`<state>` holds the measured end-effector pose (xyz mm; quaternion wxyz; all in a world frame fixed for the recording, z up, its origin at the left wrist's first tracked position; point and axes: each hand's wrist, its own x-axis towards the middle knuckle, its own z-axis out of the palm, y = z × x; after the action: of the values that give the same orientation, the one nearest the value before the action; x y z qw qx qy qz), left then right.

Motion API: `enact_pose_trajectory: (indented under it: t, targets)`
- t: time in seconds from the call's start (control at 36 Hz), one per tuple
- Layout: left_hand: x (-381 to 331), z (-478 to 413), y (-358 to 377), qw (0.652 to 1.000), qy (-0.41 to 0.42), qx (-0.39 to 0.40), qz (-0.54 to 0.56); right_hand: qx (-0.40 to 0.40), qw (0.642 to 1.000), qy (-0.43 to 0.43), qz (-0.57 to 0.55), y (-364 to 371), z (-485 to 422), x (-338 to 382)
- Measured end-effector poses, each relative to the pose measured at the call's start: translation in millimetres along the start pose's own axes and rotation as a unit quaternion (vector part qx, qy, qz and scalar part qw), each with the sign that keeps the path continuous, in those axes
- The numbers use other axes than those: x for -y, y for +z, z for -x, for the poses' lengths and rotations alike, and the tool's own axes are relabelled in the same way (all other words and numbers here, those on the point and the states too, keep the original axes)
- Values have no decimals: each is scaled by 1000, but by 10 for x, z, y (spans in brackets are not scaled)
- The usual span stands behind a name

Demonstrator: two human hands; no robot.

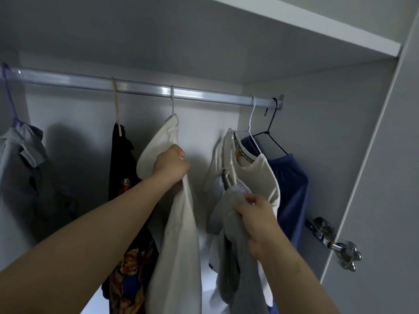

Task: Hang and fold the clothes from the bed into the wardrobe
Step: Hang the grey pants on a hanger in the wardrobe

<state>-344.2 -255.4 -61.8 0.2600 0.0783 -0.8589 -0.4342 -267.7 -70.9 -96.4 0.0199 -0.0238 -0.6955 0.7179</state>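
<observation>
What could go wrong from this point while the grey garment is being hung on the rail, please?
1. The right hand holds the grey garment on a hanger not yet hooked on the rail; a loose grip could let it slide off.
2. The gap between the cream top held by the left hand and the white t-shirt looks narrow, so hooks may snag.
3. The white t-shirt could get nudged off its hanger.

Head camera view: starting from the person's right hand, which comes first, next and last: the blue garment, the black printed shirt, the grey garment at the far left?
From the right hand, which grips a grey cloth:
1. Blue garment, just to its right on the black hanger.
2. Black printed shirt, to the left, beyond the cream garment the left hand holds.
3. Grey garment, at the rail's far left end.
</observation>
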Motion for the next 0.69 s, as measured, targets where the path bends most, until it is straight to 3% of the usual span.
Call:
enact_pose_trajectory:
  t: [0.28,0.44,0.69]
  targets:
    - [13,-14,-46,1000,0,7,-16,39,998,-21,51,-43,-172,272]
    - [-7,-31,-134,999,11,15,-32,8,995,-96,29,-99,-366,638]
    - [-46,-42,-167,998,-21,53,32,22,979,-175,102,177,-918,1059]
